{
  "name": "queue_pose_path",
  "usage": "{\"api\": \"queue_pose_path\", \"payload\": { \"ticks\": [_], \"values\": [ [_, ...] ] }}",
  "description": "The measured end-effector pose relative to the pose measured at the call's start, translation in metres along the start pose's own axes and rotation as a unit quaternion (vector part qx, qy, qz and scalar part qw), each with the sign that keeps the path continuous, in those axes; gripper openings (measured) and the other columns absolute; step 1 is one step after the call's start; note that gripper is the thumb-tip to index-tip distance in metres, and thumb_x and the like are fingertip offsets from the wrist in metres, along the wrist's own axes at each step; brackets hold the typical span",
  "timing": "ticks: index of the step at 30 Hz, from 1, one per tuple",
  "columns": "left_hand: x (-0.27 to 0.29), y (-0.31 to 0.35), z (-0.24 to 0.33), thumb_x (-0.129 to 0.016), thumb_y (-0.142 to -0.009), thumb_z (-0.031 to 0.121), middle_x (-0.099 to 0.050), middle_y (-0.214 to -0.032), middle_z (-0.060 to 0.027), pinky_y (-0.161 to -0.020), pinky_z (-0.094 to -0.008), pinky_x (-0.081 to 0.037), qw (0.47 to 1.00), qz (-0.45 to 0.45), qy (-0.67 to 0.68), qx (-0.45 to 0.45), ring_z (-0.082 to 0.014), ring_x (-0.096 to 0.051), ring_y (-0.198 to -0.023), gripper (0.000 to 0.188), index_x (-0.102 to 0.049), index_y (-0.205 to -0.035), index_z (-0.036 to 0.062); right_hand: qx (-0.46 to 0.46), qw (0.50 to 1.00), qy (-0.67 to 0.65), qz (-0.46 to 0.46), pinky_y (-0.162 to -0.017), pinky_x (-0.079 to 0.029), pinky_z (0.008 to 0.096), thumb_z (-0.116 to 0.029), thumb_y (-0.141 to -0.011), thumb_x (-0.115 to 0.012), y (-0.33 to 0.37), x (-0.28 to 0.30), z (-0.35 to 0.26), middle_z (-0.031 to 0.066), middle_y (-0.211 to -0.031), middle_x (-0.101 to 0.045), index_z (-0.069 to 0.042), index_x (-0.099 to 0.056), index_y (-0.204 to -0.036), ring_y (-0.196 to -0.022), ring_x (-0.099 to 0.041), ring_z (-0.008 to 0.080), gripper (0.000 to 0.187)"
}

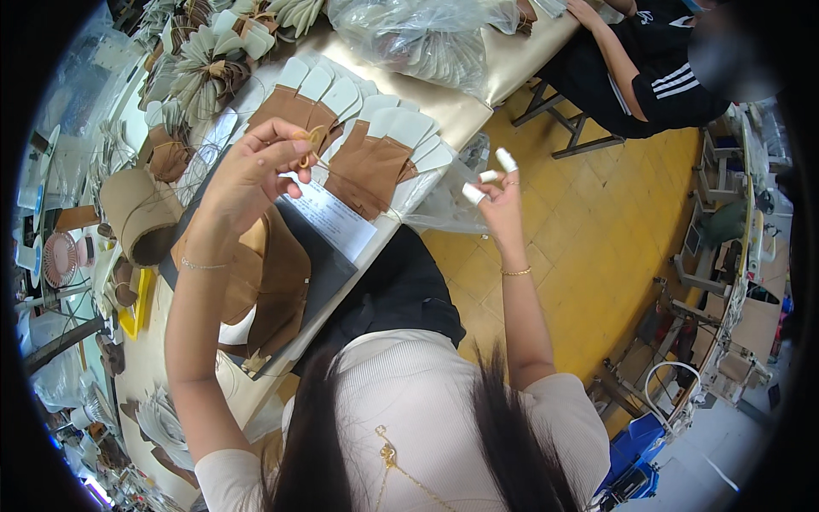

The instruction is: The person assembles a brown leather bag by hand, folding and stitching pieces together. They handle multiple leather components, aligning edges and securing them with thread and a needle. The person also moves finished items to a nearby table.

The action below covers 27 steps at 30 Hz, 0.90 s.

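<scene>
My left hand (256, 166) is raised over the table's edge, its thumb and fingers closed on a small tan looped piece (316, 139). A thin dark thread (341, 171) trails from near that piece across the brown panels. Off to the right, above the yellow floor, my right hand (499, 200) is lifted with its fingers apart; nothing shows between them. White covers wrap several of its fingertips. Below my left hand lies a brown stitched piece (286, 277) on a dark board (333, 271), beside a printed paper sheet (337, 222).
Fanned brown panels with pale tabs (371, 162) cover the table nearby. A clear plastic bag (418, 51) of pieces lies farther back. Left stand a tan cylinder (136, 209) and a yellow tray (136, 307). Another person (631, 68) in black sits at the far right.
</scene>
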<state>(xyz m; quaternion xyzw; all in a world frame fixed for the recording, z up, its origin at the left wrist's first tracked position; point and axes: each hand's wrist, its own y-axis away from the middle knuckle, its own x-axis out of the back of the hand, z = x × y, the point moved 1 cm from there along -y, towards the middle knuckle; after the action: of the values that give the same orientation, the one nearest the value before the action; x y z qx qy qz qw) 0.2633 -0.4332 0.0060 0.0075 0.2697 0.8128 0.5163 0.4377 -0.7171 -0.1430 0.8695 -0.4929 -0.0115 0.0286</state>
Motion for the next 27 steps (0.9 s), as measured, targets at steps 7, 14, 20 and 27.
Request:
{"api": "queue_pose_path", "payload": {
  "ticks": [7,14,20,27],
  "values": [
    [0.02,-0.041,0.018,-0.063,-0.088,0.014,-0.059,-0.085,-0.0016,-0.055,-0.0192,-0.044,0.998,0.025,-0.053,-0.03,-0.0079,-0.058,-0.072,0.013,-0.056,-0.096,0.0063,-0.034,0.962,0.269,0.04,-0.075,-0.05,0.0311,-0.002,-0.073,-0.075,0.01,0.024,0.023,0.0108,-0.102,-0.052,-0.001,-0.043,-0.134,-0.081,-0.061,0.0179,0.068],
    [0.051,-0.147,0.025,-0.066,-0.086,0.013,-0.058,-0.093,-0.0091,-0.078,-0.0228,-0.053,0.994,0.042,-0.047,-0.093,-0.0151,-0.06,-0.08,0.024,-0.057,-0.099,-0.0051,0.045,0.951,0.306,0.026,-0.084,-0.046,0.0349,-0.008,-0.076,-0.072,0.008,0.018,0.01,0.0118,-0.104,-0.052,0.001,-0.05,-0.126,-0.092,-0.057,0.0228,0.056],
    [0.041,-0.177,0.047,-0.068,-0.087,0.028,-0.038,-0.132,-0.0257,-0.095,-0.0379,-0.049,0.976,0.206,-0.05,-0.041,-0.0331,-0.049,-0.12,0.069,-0.037,-0.134,-0.0101,0.043,0.943,0.329,0.029,-0.087,-0.045,0.0338,-0.012,-0.083,-0.067,0.007,0.02,0.0,0.0113,-0.108,-0.053,-0.001,-0.05,-0.126,-0.093,-0.057,0.0222,0.048],
    [0.075,-0.018,0.087,-0.056,-0.093,0.037,-0.061,-0.119,-0.0058,-0.092,-0.0291,-0.046,0.925,0.042,-0.35,-0.139,-0.0152,-0.058,-0.111,0.048,-0.052,-0.132,0.0089,0.056,0.989,0.128,0.037,-0.091,-0.046,0.031,0.004,-0.084,-0.063,-0.01,-0.012,-0.024,0.0119,-0.119,-0.049,-0.001,-0.046,-0.131,-0.092,-0.058,0.015,0.05]
  ]
}}
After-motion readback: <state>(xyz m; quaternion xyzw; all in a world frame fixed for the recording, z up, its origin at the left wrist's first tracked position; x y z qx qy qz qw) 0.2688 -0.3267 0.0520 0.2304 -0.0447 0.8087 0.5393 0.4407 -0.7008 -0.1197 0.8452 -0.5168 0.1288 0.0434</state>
